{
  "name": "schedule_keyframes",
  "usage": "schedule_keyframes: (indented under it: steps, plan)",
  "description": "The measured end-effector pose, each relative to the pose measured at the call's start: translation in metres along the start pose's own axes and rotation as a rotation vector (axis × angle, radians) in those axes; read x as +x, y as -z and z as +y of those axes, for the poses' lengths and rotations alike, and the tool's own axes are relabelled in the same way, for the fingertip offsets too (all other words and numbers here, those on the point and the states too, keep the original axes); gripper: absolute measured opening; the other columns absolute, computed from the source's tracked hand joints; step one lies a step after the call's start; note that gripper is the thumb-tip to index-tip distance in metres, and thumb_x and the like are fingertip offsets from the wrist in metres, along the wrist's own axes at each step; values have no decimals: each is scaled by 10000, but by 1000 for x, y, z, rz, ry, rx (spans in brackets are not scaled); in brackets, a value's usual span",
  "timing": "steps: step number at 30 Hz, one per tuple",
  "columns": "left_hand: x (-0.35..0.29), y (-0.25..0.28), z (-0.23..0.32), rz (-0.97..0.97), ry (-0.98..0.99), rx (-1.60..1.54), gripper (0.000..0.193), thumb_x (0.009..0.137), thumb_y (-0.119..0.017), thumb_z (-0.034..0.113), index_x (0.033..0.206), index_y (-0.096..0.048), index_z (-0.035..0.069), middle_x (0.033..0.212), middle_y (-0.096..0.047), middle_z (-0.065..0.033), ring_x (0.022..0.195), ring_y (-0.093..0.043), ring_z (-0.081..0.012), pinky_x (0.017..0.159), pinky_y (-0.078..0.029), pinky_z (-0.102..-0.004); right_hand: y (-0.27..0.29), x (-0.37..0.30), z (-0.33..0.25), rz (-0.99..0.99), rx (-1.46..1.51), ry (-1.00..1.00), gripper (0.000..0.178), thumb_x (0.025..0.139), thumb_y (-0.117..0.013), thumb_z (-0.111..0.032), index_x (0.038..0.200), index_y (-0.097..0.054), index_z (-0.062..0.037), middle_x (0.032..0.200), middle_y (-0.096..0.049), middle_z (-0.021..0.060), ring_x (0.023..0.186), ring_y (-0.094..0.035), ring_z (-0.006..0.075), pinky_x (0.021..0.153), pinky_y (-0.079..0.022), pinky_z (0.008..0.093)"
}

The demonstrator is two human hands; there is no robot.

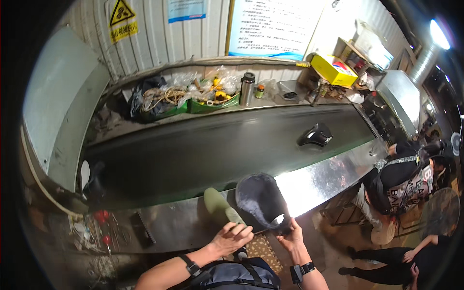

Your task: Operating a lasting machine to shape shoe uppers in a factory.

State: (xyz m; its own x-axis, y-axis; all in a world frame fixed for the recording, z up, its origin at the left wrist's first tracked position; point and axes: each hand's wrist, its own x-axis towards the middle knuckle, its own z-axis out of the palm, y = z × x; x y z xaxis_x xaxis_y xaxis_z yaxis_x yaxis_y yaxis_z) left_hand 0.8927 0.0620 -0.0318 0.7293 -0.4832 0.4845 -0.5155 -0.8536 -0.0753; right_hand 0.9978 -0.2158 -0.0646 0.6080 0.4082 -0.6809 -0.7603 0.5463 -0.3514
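My right hand [291, 236] grips the lower rim of a black hollow piece [256, 193], bucket-like, with a greyish inside and its wide opening turned up towards me. My left hand [233, 239] is just left of it, palm down with the fingers curled in; whatever is in them, if anything, is hidden. Beyond those fingers lies an olive-green rounded, elongated form [215, 200], reaching over the edge of the metal ledge [181, 223]. Farther off, a glossy black moulded piece [316, 136] rests on the dark conveyor belt [193, 150].
Behind the belt, a shelf holds bags of yellow parts [217, 94], a steel flask [247, 89], a small jar [260, 91] and a yellow box [333, 69]. A grey metal hood [63, 101] stands left. Two people sit at right, one in a patterned top [401, 183].
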Motion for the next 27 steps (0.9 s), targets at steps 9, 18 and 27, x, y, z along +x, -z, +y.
schedule_keyframes:
  steps: [9,18,27]
  plan:
    - [28,-14,-63,561,1621,-1884,455,975,-594,479,1052,-684,40,1076,-704,-84,1015,-654,-213,919,-502,-365,-53,-75,-15,-130,-932,654,323,950,-687,-203,1202,-633,-8,1148,-665,63,1027,-647,217,929,-514,373]
    - [-28,-67,-142,100,1692,-921,331,906,-718,305,978,-739,-17,946,-744,-99,886,-662,-178,793,-510,-358,-50,-22,82,-486,-1743,1422,743,622,-924,-164,1256,-589,29,1293,-518,165,1176,-547,360,1030,-480,453]
    - [-39,-96,-110,201,1763,-631,403,920,-681,393,903,-727,-7,771,-721,-108,742,-664,-218,711,-482,-403,-35,-4,66,-553,-1268,500,1185,679,-915,-146,1570,-152,18,1598,-249,256,1495,-234,279,1213,-187,362]
